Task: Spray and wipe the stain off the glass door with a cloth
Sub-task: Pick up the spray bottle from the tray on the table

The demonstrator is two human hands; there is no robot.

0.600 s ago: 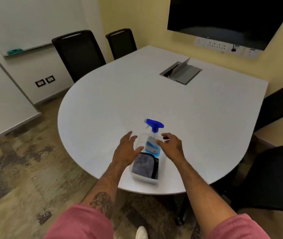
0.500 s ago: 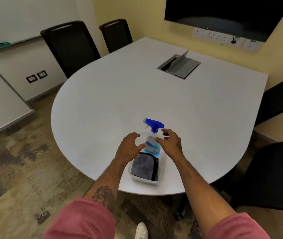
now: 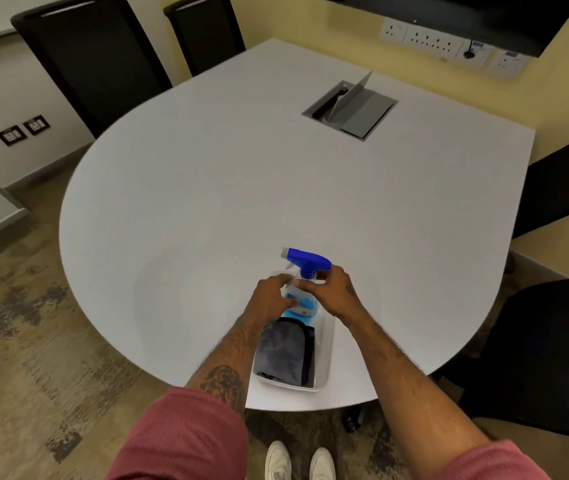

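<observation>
A clear spray bottle with a blue trigger head and blue liquid stands in the far end of a clear plastic tray near the table's front edge. A folded dark grey cloth lies in the near end of the tray. My left hand touches the bottle's left side, fingers curled around it. My right hand wraps the bottle's neck just below the blue head. The glass door is not in view.
The tray rests on a white rounded table with an open cable hatch at the back. Black chairs stand at the back left, back middle and right. Wall sockets sit under a dark screen.
Both hands have closed in from either side onto the spray bottle. The camera has tilted down and come closer to the table.
</observation>
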